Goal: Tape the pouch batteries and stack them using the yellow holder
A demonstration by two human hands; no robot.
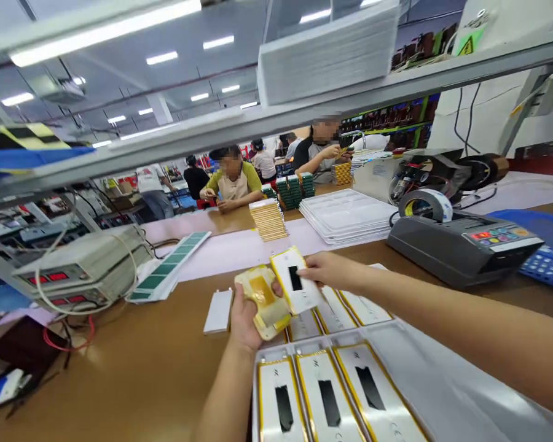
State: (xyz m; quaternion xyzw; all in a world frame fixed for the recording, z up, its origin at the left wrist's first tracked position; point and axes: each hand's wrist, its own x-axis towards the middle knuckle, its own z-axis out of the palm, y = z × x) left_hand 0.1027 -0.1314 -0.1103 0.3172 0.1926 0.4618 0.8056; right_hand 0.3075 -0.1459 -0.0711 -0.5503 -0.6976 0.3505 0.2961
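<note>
My left hand [247, 319] grips a cream-coloured block [263, 302] with an amber patch, its thumb and fingers on the block's sides. Between the fingers of my right hand [320, 270] is a white flat pack [294, 283] with yellow edges and a black patch, held just to the right of the block. Below both hands, a white tray [257, 359] holds several similar packs [322, 393] in rows. Left of my left hand lies a white pad [218, 311] on the brown table.
A grey tape dispenser [461, 242] stands right, stacked white trays [348, 215] behind. Power supplies [83, 264] and green-panelled strips [170, 267] sit left. Beyond are a pack stack [268, 220] and seated people [233, 181]. A metal shelf beam [188, 147] crosses above.
</note>
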